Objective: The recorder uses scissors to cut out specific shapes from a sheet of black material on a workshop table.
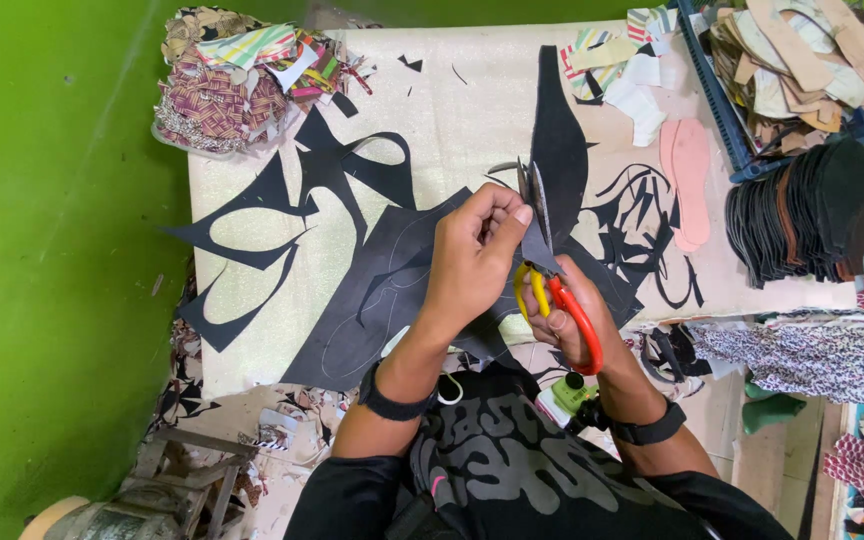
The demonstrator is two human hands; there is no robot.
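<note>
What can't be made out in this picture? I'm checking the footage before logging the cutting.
- Scissors blades, head view: mostly hidden behind the black piece and the left hand.
- Right hand fingers: tucked inside the red and yellow handles.
- Traced lines on the black sheet: too faint to follow.
- Crate of cutouts: cut off by the top edge.
- Table front edge: hidden by the person's body.

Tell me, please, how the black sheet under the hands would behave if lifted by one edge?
The black sheet would probably flop: it looks thin and lies flat on the table. Its cutouts leave narrow strips, likely to sag or tangle. It seems light.
</note>
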